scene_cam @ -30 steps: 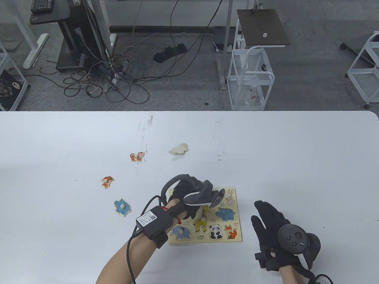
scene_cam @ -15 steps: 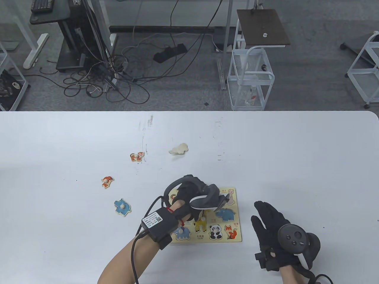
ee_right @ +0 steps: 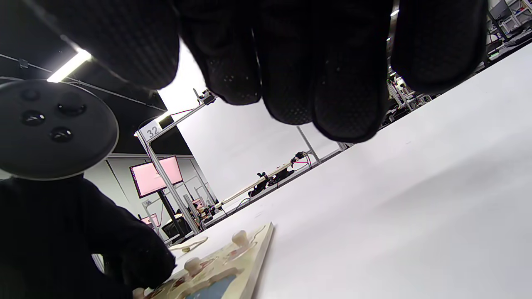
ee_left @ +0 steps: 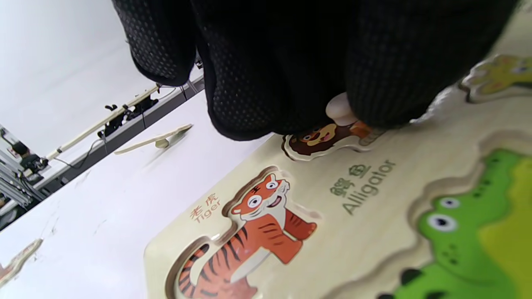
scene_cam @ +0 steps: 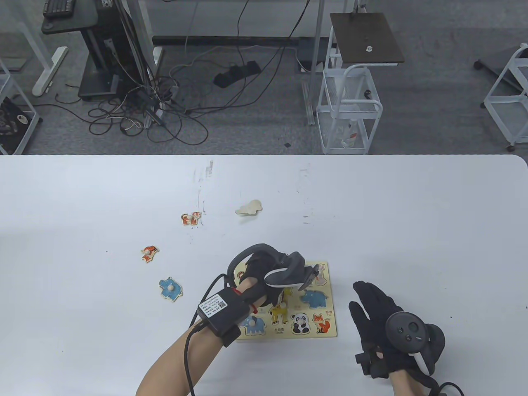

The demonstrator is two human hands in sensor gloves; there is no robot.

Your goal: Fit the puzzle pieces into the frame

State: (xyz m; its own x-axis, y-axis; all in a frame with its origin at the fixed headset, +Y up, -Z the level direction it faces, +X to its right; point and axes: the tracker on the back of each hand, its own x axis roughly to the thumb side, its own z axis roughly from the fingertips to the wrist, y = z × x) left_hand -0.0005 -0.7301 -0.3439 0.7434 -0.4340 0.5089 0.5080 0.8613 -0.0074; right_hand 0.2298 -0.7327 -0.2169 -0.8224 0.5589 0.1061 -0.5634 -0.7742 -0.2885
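The wooden puzzle frame (scene_cam: pixel 285 331) lies near the table's front edge, with several animal pieces seated in it, among them a panda (scene_cam: pixel 301 322) and a fox (scene_cam: pixel 322 322). My left hand (scene_cam: pixel 264 273) hovers over the frame's upper left part. In the left wrist view its fingertips (ee_left: pixel 374 95) pinch the white knob of a lion piece (ee_left: pixel 320 139), which lies at its recess in the frame (ee_left: pixel 353 249). The tiger recess (ee_left: pixel 249 232) and the alligator recess (ee_left: pixel 469 232) hold no piece. My right hand (scene_cam: pixel 371 309) rests flat on the table right of the frame, holding nothing.
Loose pieces lie on the table left of and behind the frame: a tiger (scene_cam: pixel 191 218), a small orange animal (scene_cam: pixel 149 252), a blue hippo (scene_cam: pixel 170 288) and a face-down blank piece (scene_cam: pixel 249 207). Chairs, carts and cables stand beyond the far table edge.
My left hand has shifted a little to the right over the frame, covering more of the giraffe piece. The right hand has stayed in place.
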